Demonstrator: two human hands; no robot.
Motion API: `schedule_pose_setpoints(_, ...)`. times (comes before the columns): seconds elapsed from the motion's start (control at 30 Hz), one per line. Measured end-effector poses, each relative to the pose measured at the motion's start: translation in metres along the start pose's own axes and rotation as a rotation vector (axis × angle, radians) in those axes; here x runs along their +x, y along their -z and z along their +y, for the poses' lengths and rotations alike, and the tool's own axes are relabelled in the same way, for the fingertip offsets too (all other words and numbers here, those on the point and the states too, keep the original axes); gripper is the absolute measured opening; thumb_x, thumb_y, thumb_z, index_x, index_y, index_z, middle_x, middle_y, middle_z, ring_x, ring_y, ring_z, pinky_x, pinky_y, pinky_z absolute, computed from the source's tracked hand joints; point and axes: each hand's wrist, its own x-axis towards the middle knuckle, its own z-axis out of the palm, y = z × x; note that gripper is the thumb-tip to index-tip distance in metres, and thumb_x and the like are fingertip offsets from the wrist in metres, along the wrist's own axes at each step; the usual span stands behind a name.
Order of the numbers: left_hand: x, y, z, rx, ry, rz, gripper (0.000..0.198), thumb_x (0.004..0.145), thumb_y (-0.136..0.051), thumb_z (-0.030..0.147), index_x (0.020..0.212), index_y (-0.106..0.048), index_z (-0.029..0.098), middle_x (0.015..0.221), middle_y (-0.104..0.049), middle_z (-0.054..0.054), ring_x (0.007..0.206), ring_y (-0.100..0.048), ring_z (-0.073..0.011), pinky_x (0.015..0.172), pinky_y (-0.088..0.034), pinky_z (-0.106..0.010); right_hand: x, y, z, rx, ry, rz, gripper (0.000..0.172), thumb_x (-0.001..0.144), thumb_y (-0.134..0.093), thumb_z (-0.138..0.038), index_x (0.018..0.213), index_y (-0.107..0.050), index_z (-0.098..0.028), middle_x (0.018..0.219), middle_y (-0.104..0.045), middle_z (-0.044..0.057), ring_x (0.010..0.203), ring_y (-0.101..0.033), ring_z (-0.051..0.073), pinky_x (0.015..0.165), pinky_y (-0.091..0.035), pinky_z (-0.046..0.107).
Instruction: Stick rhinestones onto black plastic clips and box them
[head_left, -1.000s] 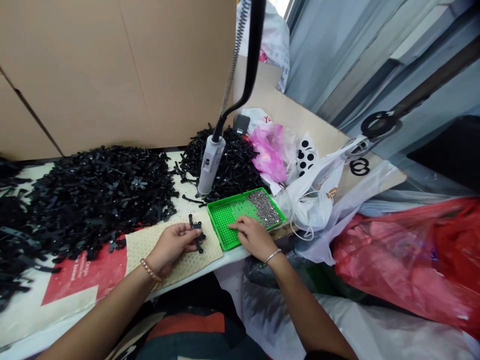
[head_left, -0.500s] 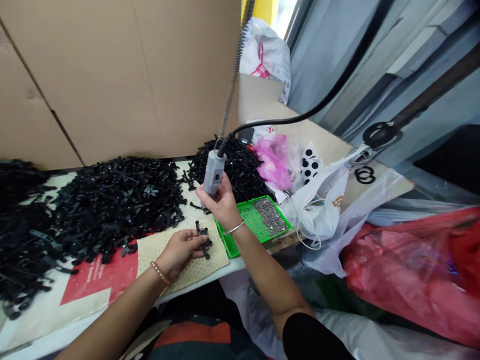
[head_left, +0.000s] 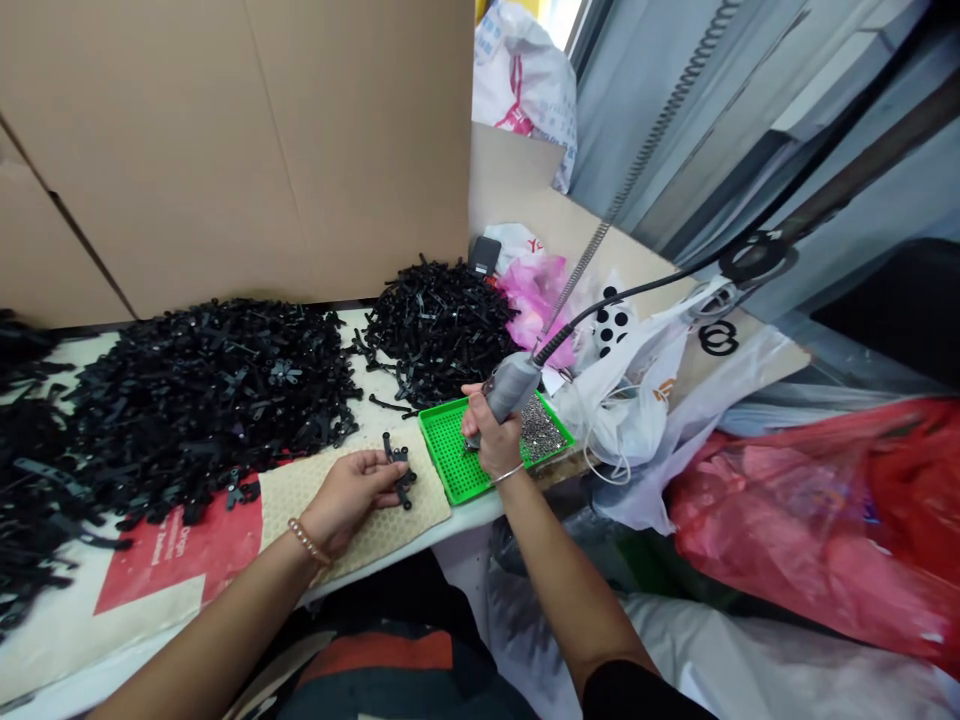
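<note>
My right hand [head_left: 495,440] is closed around a grey electric screwdriver [head_left: 510,385], its tip down on the green plastic tray [head_left: 450,445]. A black cable and a coiled spring line run up from the tool to the right. Small silver screws [head_left: 541,428] fill the tray's far right corner. My left hand [head_left: 352,490] rests on a beige honeycomb mat [head_left: 300,485], fingers curled on a small black plastic part [head_left: 399,468].
Big heaps of black plastic parts [head_left: 210,385] cover the table's left and back, with another heap [head_left: 439,320] behind the tray. Cardboard walls [head_left: 240,140] stand behind. White, pink [head_left: 536,295] and red plastic bags [head_left: 810,520] crowd the right side.
My right hand went from the tray up to the hanging screwdriver, gripped it, and brought it down and right onto the green tray. My left hand stayed on the black part.
</note>
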Motion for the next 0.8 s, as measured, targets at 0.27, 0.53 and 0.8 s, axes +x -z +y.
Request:
schedule_pose_setpoints(0.27,-0.0003,-0.0011,0.0016,-0.001,0.016,0.009,0.007,0.079,-0.065,0.007,0.073,-0.062,0.010,0.069,-0.069,-0.004,0.061,-0.064,-0.0099,0.055,-0.055,-0.017,0.0007,-0.0001,0.0008,0.019,-0.007,-0.006,0.031,0.074,-0.073,-0.047,0.083,-0.065,-0.018,0.045,-0.043,-0.008,0.039,-0.042,0.008,0.041,-0.036,0.021)
schedule_pose_setpoints(0.53,0.0017,0.0014,-0.0018,0.003,-0.002,-0.009,0.005,0.079,-0.066,0.011,0.076,-0.062,0.009,0.072,-0.069,-0.006,0.064,-0.065,-0.0111,0.058,-0.056,-0.018,0.0019,0.0008,0.0061,-0.012,-0.013,-0.023,0.028,0.076,-0.072,-0.046,0.084,-0.065,-0.020,0.046,-0.043,-0.008,0.039,-0.041,0.009,0.041,-0.035,0.022)
schedule_pose_setpoints(0.8,0.0009,0.0019,-0.0025,0.007,-0.013,-0.005,0.008,0.079,-0.066,0.011,0.073,-0.061,0.010,0.072,-0.069,-0.005,0.066,-0.065,-0.0114,0.059,-0.056,-0.019,0.0023,0.0024,0.0043,-0.008,0.006,-0.043,0.026,0.076,-0.073,-0.044,0.084,-0.066,-0.020,0.046,-0.044,-0.008,0.039,-0.042,0.009,0.041,-0.036,0.021)
